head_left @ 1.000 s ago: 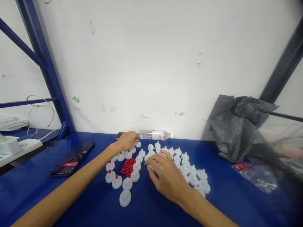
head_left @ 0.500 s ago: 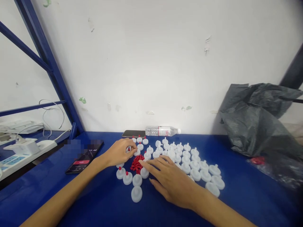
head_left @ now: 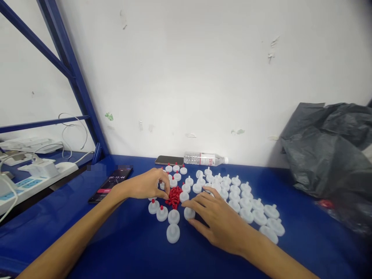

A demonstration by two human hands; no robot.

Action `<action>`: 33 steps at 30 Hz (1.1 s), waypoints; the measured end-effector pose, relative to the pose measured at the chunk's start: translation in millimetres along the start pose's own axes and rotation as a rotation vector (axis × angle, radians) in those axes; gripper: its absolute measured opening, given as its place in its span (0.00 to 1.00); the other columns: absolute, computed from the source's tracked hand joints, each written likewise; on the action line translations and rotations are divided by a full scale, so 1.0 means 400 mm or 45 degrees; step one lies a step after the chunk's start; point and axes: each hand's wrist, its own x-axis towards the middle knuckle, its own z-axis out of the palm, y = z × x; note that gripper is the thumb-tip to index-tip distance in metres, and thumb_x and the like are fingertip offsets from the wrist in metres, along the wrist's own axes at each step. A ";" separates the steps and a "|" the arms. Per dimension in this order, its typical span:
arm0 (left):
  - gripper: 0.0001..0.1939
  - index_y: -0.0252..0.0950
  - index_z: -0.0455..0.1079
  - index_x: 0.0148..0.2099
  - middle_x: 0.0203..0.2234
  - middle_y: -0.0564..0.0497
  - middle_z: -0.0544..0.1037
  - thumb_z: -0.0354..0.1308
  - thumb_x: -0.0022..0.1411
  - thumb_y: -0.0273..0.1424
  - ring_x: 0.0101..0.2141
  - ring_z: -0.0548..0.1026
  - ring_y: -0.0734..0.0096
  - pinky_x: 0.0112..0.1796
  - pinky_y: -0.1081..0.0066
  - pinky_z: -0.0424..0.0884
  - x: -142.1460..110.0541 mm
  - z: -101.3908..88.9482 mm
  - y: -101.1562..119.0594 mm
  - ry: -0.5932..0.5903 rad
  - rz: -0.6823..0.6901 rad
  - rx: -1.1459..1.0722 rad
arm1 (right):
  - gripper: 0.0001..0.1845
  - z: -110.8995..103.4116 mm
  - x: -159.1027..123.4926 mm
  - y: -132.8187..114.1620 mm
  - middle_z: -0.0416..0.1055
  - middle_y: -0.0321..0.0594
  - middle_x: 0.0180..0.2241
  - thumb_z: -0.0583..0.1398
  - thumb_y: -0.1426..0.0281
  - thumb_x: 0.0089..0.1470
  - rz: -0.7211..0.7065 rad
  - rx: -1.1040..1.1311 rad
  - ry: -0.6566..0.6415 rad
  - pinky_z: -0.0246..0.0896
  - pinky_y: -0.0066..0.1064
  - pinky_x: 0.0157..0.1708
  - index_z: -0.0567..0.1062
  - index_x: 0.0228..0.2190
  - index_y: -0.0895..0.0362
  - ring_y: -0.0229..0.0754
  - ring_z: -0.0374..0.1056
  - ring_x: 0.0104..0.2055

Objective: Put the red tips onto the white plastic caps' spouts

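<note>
My left hand (head_left: 154, 184) is bent into a pinch, its thumb and fingertips at the left edge of a pile of small red tip caps (head_left: 174, 197). What lies between those fingertips is mostly hidden. To the right of the pile, my right hand (head_left: 216, 217) has thumb and forefinger around a white nozzle cap (head_left: 189, 214) standing on the table, its other fingers extended above. Several white nozzle caps with red tips (head_left: 162, 213) stand left of and behind the pile. Bare-tipped white nozzle caps (head_left: 246, 203) crowd the right side, partly covered by my right hand.
A phone showing a timer (head_left: 116, 179) lies to the left. Against the wall are another phone (head_left: 169, 160) and a clear bottle (head_left: 206, 159) on its side. A power strip (head_left: 35, 184) sits at far left, and a dark plastic bag (head_left: 325, 143) at right.
My left hand has come from the red-tipped nozzle caps down toward me to the red pile. A white nozzle cap now stands between my right thumb and forefinger. The view has shifted slightly.
</note>
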 end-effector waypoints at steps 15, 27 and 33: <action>0.14 0.40 0.94 0.40 0.37 0.55 0.94 0.77 0.67 0.14 0.36 0.82 0.68 0.42 0.71 0.71 -0.013 0.004 0.075 -0.081 0.045 -0.075 | 0.19 0.013 -0.008 0.008 0.96 0.36 0.50 0.72 0.68 0.82 -0.032 0.018 -0.094 0.78 0.61 0.78 0.88 0.68 0.44 0.49 0.92 0.48; 0.07 0.37 0.91 0.45 0.33 0.54 0.89 0.71 0.79 0.28 0.31 0.75 0.70 0.37 0.70 0.69 -0.001 0.000 0.114 0.135 0.047 -0.208 | 0.12 -0.011 0.010 -0.012 0.90 0.38 0.48 0.67 0.72 0.83 -0.062 -0.128 0.028 0.79 0.50 0.67 0.88 0.58 0.47 0.47 0.88 0.49; 0.09 0.40 0.95 0.53 0.41 0.49 0.93 0.72 0.82 0.29 0.36 0.81 0.68 0.40 0.70 0.74 0.017 0.067 0.117 0.203 0.237 -0.266 | 0.08 -0.017 0.013 -0.008 0.84 0.35 0.41 0.67 0.71 0.83 -0.049 -0.147 0.061 0.79 0.46 0.59 0.88 0.53 0.48 0.46 0.84 0.44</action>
